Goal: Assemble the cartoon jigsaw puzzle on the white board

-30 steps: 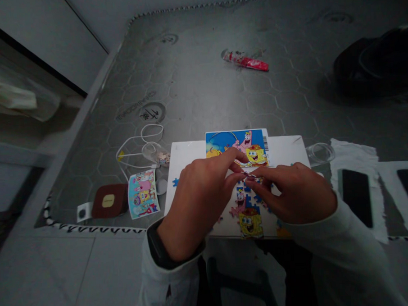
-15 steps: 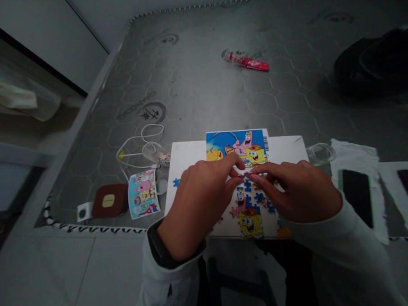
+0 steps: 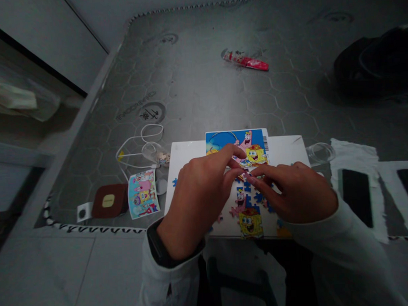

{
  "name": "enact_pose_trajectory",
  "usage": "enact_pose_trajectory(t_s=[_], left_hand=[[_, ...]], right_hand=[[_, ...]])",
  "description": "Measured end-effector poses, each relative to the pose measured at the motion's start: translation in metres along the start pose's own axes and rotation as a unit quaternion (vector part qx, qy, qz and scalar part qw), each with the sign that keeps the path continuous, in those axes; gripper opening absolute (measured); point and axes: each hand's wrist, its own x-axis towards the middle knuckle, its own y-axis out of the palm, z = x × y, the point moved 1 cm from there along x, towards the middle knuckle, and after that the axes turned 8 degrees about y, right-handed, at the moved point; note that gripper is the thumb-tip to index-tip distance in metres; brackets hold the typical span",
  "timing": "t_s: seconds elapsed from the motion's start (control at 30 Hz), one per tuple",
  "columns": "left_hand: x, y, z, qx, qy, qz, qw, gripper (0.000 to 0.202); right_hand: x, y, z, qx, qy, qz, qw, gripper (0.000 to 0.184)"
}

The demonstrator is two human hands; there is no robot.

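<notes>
My left hand [image 3: 205, 184] and my right hand [image 3: 293, 189] meet above a white board, both with thumb and fingertips pinched on a small jigsaw puzzle piece [image 3: 246, 174]. Its pink colour shows between the fingertips; the rest is covered. Below lie blue loose pieces and a partly joined puzzle section [image 3: 250, 221] with a yellow cartoon face and a pink figure. Behind my fingers a printed picture card [image 3: 256, 144] shows the same cartoon characters. The white board [image 3: 186, 150] carries all of these.
Left of the board are a cartoon sticker card [image 3: 144, 194], a brown box [image 3: 109, 201] and a white cable [image 3: 131, 140]. To the right lie a clear round lid [image 3: 320, 153], a tissue [image 3: 354, 151] and a black phone [image 3: 356, 196]. A red-handled tool [image 3: 245, 61] rests farther back.
The pinched piece has turned a little between my fingertips and shows more pink. My right hand has shifted slightly left; the joined section looks the same.
</notes>
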Motion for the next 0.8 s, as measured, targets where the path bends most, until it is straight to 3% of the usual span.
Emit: enact_pose_trajectory(t_s=[0.17, 0.8], left_hand=[[0.0004, -0.0013, -0.0022, -0.031, 0.019, -0.021, 0.999, 0.015], [0.0000, 0.0037, 0.0015, -0.058, -0.030, 0.043, 0.997, 0.010]], right_hand=[[0.0001, 0.0005, 0.0020, 0.012, -0.001, 0.003, 1.000, 0.031], [0.0012, 0.0010, -0.0002, 0.015, -0.003, -0.019, 1.000, 0.031]])
